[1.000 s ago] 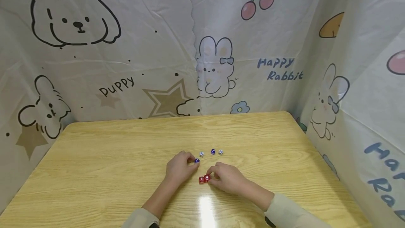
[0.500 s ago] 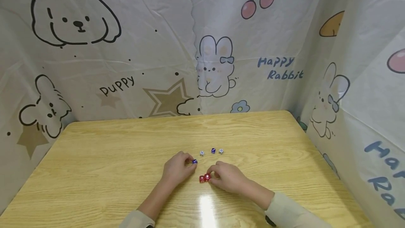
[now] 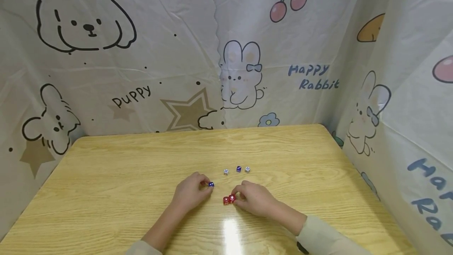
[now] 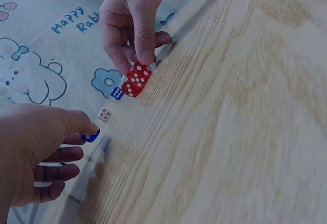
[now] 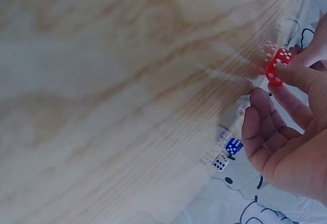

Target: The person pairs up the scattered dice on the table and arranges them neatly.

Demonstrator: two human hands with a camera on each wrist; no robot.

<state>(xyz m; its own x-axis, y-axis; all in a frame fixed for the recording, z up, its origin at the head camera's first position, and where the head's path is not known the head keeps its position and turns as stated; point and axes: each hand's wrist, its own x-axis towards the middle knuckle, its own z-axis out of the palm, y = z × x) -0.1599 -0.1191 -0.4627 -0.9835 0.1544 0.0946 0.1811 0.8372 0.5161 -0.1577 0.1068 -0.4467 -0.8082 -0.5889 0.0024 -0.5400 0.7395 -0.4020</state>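
My left hand pinches a small blue die between thumb and forefinger, left of the other dice. In the left wrist view that blue die peeks out past the thumb tip, the other fingers loosely bent. My right hand grips the right one of a pair of red dice between thumb and forefinger. This right red die sits against the left red die on the table. Seen from the right wrist, the red dice form a short row with white pips.
Behind the hands, a white die, a second blue die and another white die lie in a loose row on the wooden table. A printed cloth hangs along the table's back and right side.
My left hand has drawn the blue die left and slightly toward me, away from the nearest white die. My right hand and the red dice have stayed in place.
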